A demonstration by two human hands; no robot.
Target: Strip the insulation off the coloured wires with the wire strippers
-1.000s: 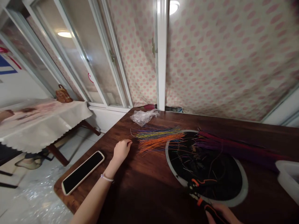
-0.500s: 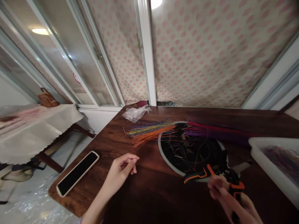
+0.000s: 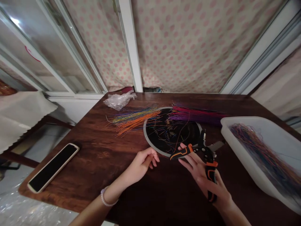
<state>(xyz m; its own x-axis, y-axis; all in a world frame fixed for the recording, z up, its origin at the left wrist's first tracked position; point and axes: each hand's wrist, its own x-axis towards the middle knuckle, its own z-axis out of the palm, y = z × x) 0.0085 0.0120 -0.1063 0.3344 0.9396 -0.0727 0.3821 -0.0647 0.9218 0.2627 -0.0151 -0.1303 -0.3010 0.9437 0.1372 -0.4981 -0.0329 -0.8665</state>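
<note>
Wire stripper (image 3: 204, 147), rubbery orange grips (image 3: 181, 152), in R hand (image 3: 199, 171), fingers wrapped; L hand (image 3: 141, 164) empty, curled (by round mat (image 3: 147, 139)).

Left hand (image 3: 139, 166) relaxed, right hand (image 3: 203, 175) gripping

"Lighting?"
"Dim over the table (image 3: 77, 163); glare on the window (image 3: 14, 6)."
"Image quality?"
"Wide-angle bowing at the edges, post (image 3: 130, 44) leaning; wires (image 3: 134, 121) acceptably sharp."

wire stripper (image 3: 204, 150) | orange-black handles spread | gripped in right hand (image 3: 199, 172)
</note>
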